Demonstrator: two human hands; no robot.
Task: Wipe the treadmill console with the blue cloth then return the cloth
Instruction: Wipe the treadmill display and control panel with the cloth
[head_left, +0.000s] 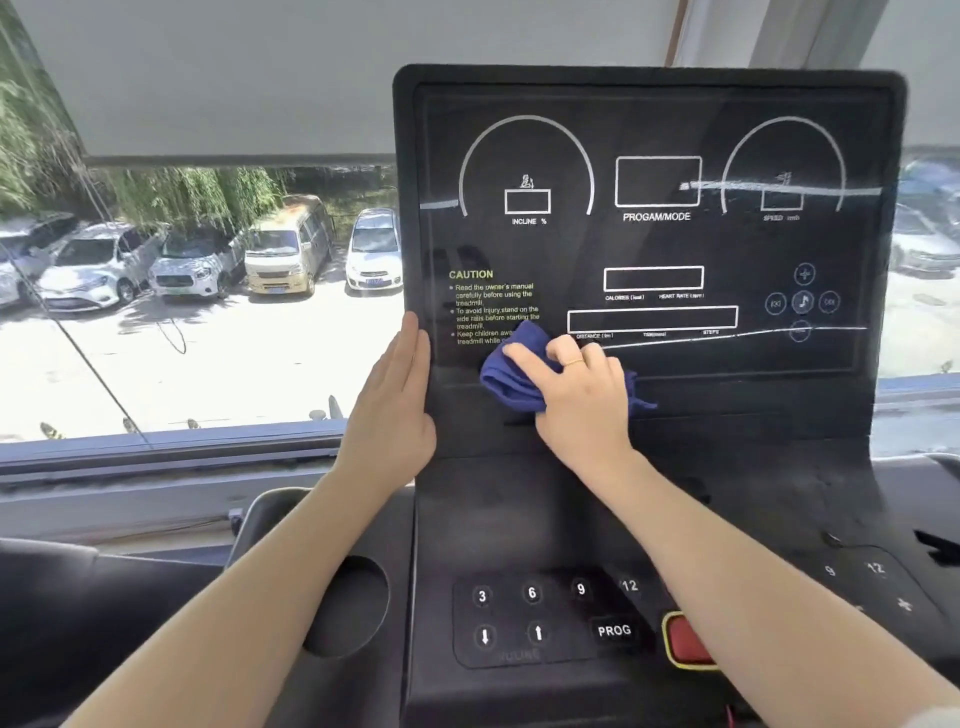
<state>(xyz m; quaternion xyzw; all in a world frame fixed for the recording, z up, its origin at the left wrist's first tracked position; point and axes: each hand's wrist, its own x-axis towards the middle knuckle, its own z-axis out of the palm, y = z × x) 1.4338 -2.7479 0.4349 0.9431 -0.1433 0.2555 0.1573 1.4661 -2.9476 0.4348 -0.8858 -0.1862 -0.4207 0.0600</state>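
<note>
Blue cloth (511, 376) is bunched under my right hand (582, 395), fingers curled over it, pressed low on the console (654, 244) by the caution text. My left hand (397, 395) lies flat, steadying the console's edge. Wiping looks midway; upper screen, keypad and the cloth's return remain.

The crumpled dark-blue cloth (511, 376) hides the last caution lines just beyond the right hand's fingers (524, 358); the red, yellow-rimmed button (684, 644) sits half behind that forearm.

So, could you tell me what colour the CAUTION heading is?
Yellow-green, on the black console, head view.
</note>
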